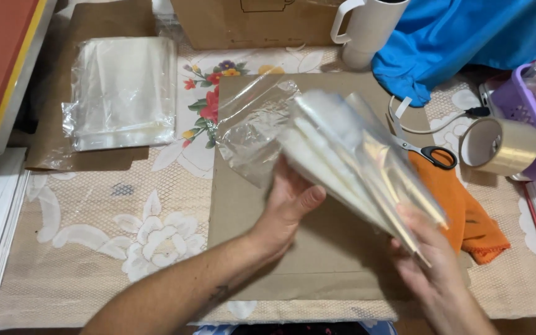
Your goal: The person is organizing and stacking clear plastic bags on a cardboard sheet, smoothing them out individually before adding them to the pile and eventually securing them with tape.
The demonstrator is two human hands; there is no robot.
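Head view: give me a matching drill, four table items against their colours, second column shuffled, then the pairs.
Items:
1. Tape roll
2. Basket
3. Cloth under the scissors
4. Mug

Colours:
A. White
B. Orange
C. Tan
D. Purple

Pairs: 1-C, 2-D, 3-B, 4-A
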